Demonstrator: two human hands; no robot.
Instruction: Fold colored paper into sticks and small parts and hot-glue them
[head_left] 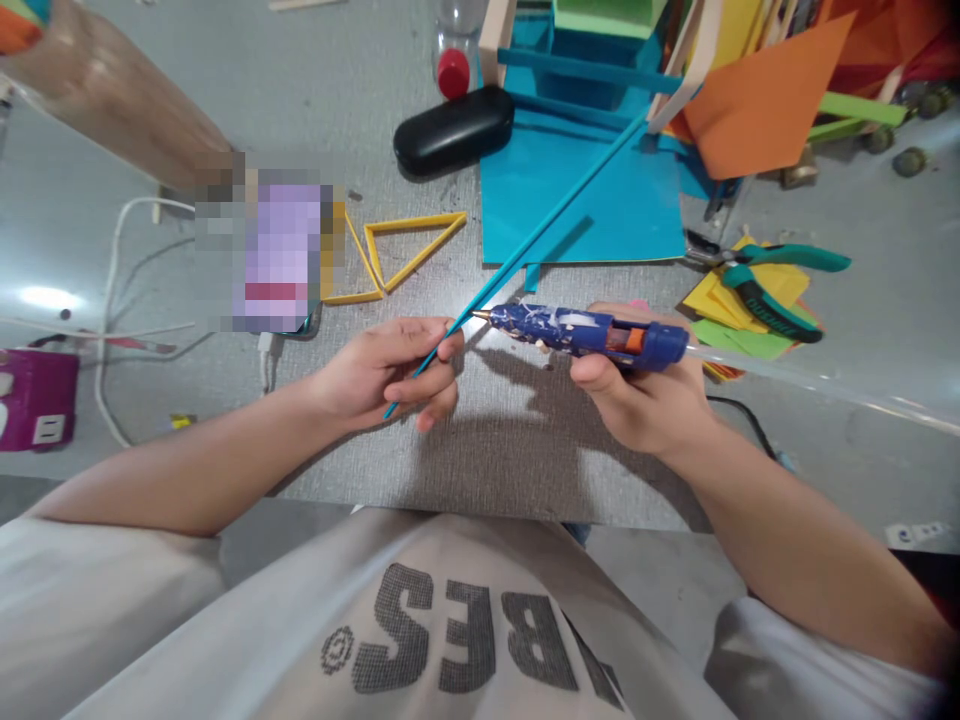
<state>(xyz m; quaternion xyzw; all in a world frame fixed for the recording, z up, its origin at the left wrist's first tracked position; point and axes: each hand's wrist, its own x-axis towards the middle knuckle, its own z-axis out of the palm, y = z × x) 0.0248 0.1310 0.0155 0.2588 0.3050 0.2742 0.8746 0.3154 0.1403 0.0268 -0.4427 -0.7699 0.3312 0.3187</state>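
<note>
My left hand (409, 372) pinches a long, thin blue strip (555, 220) near its lower end. The strip slants up to the right over a blue sheet (581, 200). In my right hand (645, 395) is a dark blue glue gun (592, 335), its body spotted with whitish residue and a clear glue stick (817, 380) running out of its back. The gun's metal tip points left at the strip, just beside my left fingertips; whether they touch I cannot tell. Above my left hand lies a yellow triangular frame (412, 250) of folded strips.
A phone (277, 255) with a white cable lies left. Behind are a black case (454, 132), a red-capped bottle (454, 73) and a wooden frame (694, 65). Green-handled pliers (776, 295) rest on coloured paper at right. A purple box (39, 398) stands far left.
</note>
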